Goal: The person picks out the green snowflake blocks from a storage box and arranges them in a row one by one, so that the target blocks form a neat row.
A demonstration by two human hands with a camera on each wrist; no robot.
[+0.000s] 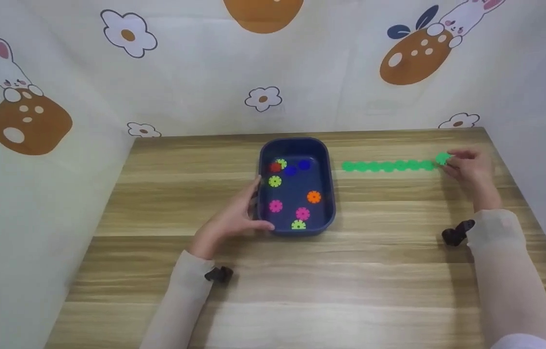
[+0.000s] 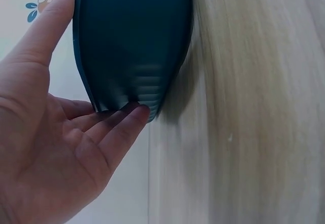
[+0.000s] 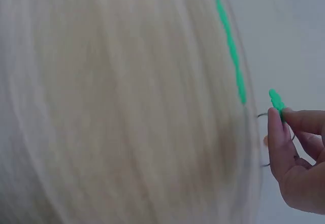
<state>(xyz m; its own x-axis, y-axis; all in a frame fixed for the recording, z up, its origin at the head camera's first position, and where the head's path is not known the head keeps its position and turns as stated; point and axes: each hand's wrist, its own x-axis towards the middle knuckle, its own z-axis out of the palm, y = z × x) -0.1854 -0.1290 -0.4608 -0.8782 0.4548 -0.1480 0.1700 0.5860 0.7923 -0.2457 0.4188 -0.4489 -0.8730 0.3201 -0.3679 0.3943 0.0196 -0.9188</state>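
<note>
A dark blue plastic box (image 1: 294, 188) stands on the wooden table, and my left hand (image 1: 230, 216) grips its left side. The thumb lies at the box's near corner and the fingertips (image 2: 139, 113) bear on its outer wall. Inside lie several small notched discs, among them an orange disc (image 1: 314, 197), a red disc (image 1: 275, 167) and a pink disc (image 1: 303, 214). To the right of the box runs a row of green discs (image 1: 388, 166). Just past its right end, my right hand (image 1: 475, 169) pinches a single green disc (image 3: 275, 99) between thumb and fingers, apart from the row.
The wooden table (image 1: 350, 286) ends at the back against a patterned cloth (image 1: 195, 87). A plain pale wall (image 1: 539, 145) closes off the right side. Each wrist carries a small black camera, one the left wrist camera (image 1: 219, 275), the other the right wrist camera (image 1: 457, 233).
</note>
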